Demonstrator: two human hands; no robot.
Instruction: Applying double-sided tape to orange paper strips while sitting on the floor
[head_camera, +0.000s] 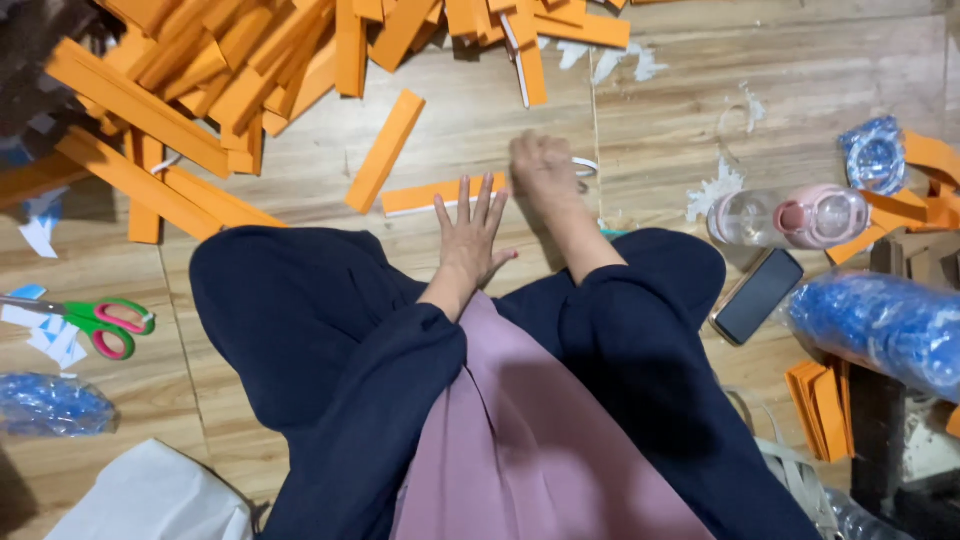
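I sit on a wooden floor with dark blue trousers and a pink top in view. My left hand (470, 235) lies flat with fingers spread, pressing on an orange strip (425, 196) that lies on the floor in front of my knees. My right hand (543, 166) is closed into a loose fist at the strip's right end, beside a white ring-shaped thing (585, 166), perhaps a tape roll; what the fist holds is hidden. Another orange strip (385, 150) lies slanted just beyond.
A big pile of orange strips (200, 70) fills the upper left. Green-and-pink scissors (100, 322) lie left. A clear bottle with pink cap (790, 216), a dark phone (757, 296), blue plastic bags (880, 320) and more orange pieces (820, 408) lie right.
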